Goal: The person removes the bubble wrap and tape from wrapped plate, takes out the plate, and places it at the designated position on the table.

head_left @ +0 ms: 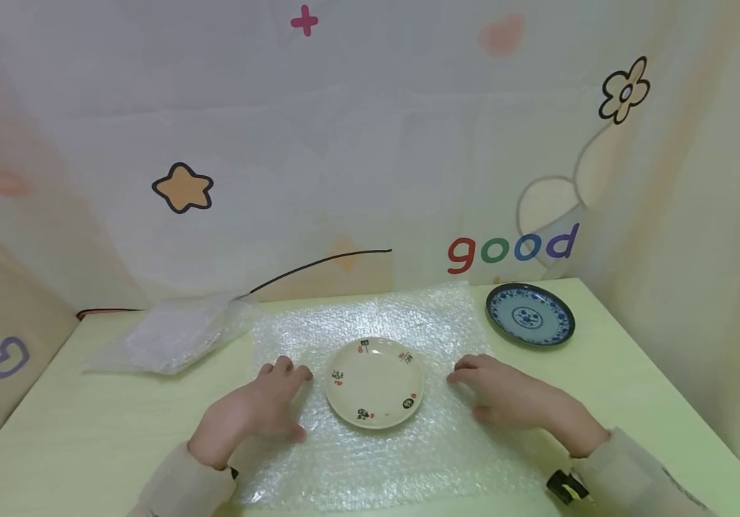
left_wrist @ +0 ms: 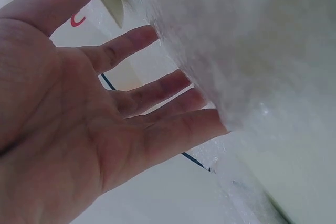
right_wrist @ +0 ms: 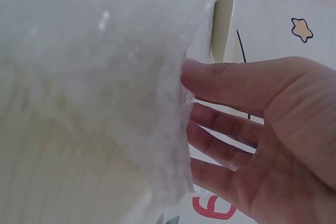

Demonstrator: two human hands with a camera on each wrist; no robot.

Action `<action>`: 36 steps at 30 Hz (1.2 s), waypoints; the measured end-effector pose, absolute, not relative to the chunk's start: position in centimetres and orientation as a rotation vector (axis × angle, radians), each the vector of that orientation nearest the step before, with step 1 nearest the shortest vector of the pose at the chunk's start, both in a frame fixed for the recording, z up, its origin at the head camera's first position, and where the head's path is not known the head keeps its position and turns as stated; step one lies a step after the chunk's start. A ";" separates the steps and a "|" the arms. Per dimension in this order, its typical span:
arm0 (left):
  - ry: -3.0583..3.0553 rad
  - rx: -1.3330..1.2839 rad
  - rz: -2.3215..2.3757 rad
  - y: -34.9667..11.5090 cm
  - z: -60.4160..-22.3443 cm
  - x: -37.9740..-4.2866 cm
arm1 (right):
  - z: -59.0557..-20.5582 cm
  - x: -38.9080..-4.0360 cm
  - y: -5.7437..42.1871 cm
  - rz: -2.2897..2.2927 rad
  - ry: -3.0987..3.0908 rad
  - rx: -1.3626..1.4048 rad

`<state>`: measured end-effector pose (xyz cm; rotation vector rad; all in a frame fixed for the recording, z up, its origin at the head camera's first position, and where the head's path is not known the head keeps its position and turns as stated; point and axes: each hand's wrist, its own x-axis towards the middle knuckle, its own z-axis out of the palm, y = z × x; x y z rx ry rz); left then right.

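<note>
A cream plate [head_left: 375,384] with small black and red marks lies face up on a sheet of bubble wrap [head_left: 357,470]. Left of it, my left hand [head_left: 260,406] touches the wrap with its fingers spread, a short gap from the rim. On the other side, my right hand [head_left: 512,395] rests its fingertips on the wrap, also apart from the plate. Both wrist views show the fingertips of the left hand [left_wrist: 68,114] and right hand [right_wrist: 283,129] against the film, pinching nothing. The plate's edge [right_wrist: 223,22] shows beyond the right thumb.
A dark-rimmed blue patterned plate [head_left: 528,316] sits at the back right of the pale green table [head_left: 641,402]. Toward the back left lies a folded piece of bubble wrap [head_left: 176,334]; whether it covers something I cannot tell. A printed cloth [head_left: 344,158] hangs behind the table.
</note>
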<state>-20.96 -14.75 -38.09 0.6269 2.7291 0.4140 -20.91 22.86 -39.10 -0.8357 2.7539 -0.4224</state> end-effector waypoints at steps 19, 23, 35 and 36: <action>2.739 0.622 0.457 -15.0 -38.3 -21.1 | -39.0 -21.2 22.4 -0.426 2.754 -0.789; 2.741 0.632 0.454 -14.9 -38.3 -21.1 | -39.1 -20.9 22.6 -0.439 2.766 -0.786; 2.729 0.640 0.470 -15.0 -38.3 -21.1 | -38.3 -21.7 20.9 -0.436 2.812 -0.700; 2.732 0.641 0.469 -15.0 -38.3 -21.1 | -38.3 -21.9 20.6 -0.457 2.831 -0.673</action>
